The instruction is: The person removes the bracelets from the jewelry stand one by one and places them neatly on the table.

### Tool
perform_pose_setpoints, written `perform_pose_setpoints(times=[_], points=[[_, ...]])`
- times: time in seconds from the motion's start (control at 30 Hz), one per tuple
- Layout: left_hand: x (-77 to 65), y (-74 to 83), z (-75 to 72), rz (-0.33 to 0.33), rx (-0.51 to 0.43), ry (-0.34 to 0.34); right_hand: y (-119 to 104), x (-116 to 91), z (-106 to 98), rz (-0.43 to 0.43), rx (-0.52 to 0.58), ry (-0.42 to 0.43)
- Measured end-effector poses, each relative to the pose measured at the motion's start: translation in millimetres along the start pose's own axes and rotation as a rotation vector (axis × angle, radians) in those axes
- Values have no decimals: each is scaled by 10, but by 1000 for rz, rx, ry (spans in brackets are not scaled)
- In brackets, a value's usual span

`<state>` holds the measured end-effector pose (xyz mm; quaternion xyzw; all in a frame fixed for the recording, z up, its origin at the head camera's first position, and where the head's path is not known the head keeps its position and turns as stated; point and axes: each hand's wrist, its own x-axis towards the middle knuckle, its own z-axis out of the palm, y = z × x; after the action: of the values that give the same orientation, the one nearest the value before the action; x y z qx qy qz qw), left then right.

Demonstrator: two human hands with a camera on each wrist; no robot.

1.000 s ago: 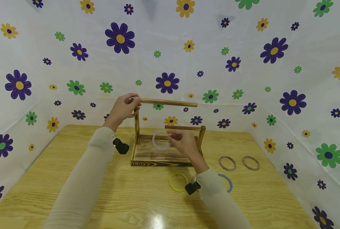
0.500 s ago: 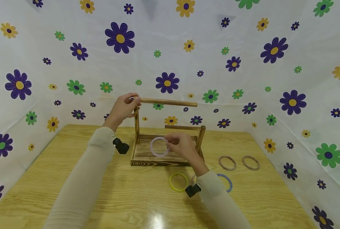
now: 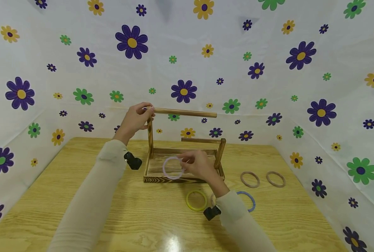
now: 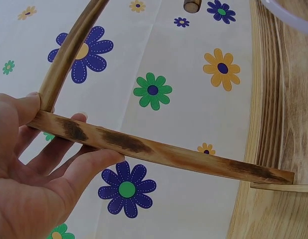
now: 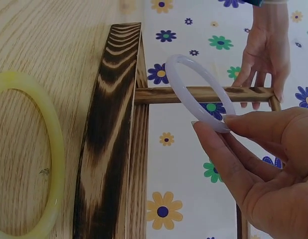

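Note:
My right hand pinches a pale lavender bangle between thumb and fingertips. The bangle hangs over the front part of the tray of a wooden stand, below the long upper rod, and circles no rod. My left hand holds the top of the stand's tall left post, where the upper rod joins it. In the left wrist view, the thumb and fingers lie around that corner. A shorter rod juts left from the lower right post. Both rods carry no rings.
On the wooden table, a yellow bangle lies before the stand. A blue bangle and a pale ring are partly hidden by my right sleeve. Two brownish bangles lie to the right. A flowered cloth surrounds the table.
My right hand has lowered the lavender bangle and brought it slightly left and nearer, from mid-tray to the tray's front edge. My left hand has stayed on the post.

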<state>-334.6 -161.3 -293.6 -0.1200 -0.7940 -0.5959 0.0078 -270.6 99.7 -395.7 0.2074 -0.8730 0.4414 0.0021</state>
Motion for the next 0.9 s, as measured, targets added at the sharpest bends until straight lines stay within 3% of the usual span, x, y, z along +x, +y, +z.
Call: perform_pose_setpoints(times=[0.67,0.9], points=[[-29,7,-7,-2,-2,-3,-12,-67,76,49,41,-80],[-20,-4,-5,1,6,-12,-8,-79,102,20,32,-108]])
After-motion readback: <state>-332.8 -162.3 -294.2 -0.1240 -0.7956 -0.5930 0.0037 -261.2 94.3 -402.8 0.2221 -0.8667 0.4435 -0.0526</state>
